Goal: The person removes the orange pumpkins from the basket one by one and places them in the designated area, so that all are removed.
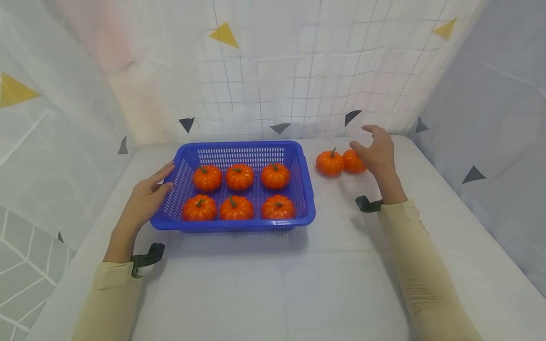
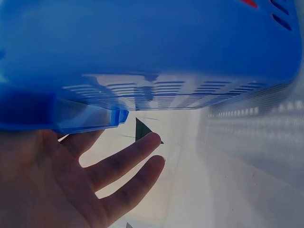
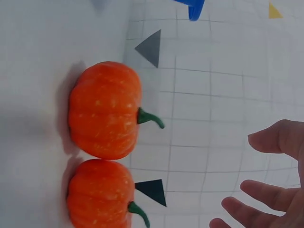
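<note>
A blue plastic basket [image 1: 232,224] holds several small orange pumpkins [image 1: 239,177] with green stems, set in two rows. My left hand [image 1: 145,199] rests against the basket's left rim, thumb at the edge. In the left wrist view its other fingers [image 2: 126,164] stretch out straight below the rim, which hides the thumb. To the right of the basket, two more pumpkins sit side by side on the table, a left one [image 1: 330,163] and a right one [image 1: 353,162]. My right hand [image 1: 377,151] hovers by the right pumpkin, fingers spread and apart from it, partly covering it.
A white cloth covers the table [image 1: 239,284]. Behind it hangs a pale grid-patterned curtain [image 1: 273,71] with yellow and dark triangles, and similar sheets hang at both sides. Each wrist wears a dark camera mount, one of them on the right wrist [image 1: 368,204].
</note>
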`<state>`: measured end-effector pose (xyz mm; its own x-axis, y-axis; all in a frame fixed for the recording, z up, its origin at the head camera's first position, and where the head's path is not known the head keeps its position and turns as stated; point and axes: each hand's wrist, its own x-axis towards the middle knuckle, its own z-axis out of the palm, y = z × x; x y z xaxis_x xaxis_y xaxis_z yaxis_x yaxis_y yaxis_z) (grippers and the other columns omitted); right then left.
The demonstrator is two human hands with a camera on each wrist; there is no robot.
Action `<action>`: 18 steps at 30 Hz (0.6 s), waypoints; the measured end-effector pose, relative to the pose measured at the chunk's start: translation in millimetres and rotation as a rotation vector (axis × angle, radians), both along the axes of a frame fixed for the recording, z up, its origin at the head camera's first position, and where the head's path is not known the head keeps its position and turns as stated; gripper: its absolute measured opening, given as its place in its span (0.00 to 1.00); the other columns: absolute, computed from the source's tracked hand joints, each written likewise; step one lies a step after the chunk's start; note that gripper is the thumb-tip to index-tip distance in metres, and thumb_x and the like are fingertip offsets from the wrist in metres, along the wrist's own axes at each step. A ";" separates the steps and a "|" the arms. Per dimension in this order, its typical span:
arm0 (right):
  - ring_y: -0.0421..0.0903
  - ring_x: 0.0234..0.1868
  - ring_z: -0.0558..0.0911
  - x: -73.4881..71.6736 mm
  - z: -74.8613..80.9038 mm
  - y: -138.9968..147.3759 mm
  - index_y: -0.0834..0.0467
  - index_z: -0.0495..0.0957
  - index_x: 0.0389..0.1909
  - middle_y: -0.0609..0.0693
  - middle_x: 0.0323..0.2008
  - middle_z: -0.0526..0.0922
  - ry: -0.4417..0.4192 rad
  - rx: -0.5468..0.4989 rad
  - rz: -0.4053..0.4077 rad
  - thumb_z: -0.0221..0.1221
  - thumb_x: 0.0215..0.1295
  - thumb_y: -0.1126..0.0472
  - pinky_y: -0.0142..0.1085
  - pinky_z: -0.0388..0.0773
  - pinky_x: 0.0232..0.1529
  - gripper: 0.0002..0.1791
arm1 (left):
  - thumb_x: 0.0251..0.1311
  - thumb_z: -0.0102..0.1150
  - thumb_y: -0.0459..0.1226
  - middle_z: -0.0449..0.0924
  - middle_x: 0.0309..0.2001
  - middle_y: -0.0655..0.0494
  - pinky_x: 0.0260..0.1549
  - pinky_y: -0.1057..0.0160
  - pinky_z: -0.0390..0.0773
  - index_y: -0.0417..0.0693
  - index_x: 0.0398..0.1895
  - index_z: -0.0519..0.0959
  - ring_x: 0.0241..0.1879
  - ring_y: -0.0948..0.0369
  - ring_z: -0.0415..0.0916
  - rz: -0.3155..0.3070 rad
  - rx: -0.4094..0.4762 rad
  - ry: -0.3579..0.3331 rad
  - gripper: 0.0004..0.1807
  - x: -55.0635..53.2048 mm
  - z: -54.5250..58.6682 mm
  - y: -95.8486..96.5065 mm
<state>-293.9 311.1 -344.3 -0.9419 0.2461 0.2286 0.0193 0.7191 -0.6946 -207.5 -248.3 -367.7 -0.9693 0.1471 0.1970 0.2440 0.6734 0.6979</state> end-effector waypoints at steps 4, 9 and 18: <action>0.62 0.73 0.65 5.7 5.9 -6.1 0.58 0.66 0.77 0.59 0.76 0.65 0.007 -0.001 0.007 0.59 0.74 0.49 0.58 0.69 0.69 0.35 | 0.80 0.47 0.39 0.57 0.80 0.48 0.65 0.29 0.63 0.46 0.81 0.62 0.74 0.34 0.58 0.003 0.009 -0.013 0.29 -1.2 -2.0 0.4; 0.63 0.71 0.68 13.7 17.3 -18.7 0.60 0.69 0.74 0.61 0.73 0.69 0.016 0.011 0.043 0.60 0.73 0.51 0.60 0.71 0.67 0.33 | 0.80 0.47 0.39 0.56 0.80 0.49 0.65 0.30 0.63 0.46 0.81 0.61 0.74 0.34 0.58 0.004 0.001 -0.026 0.29 -1.3 -2.6 2.7; 0.60 0.69 0.72 15.6 43.5 -40.2 0.60 0.71 0.72 0.60 0.68 0.75 0.015 0.023 0.163 0.61 0.73 0.50 0.60 0.74 0.64 0.31 | 0.80 0.47 0.38 0.57 0.80 0.49 0.65 0.30 0.64 0.46 0.80 0.62 0.72 0.32 0.60 0.020 -0.004 -0.012 0.29 0.4 2.4 1.5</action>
<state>-278.4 270.9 -300.8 -0.9653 0.0847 0.2470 -0.1094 0.7278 -0.6770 -207.1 -246.8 -365.3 -0.9743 0.1283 0.1852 0.2223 0.6809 0.6978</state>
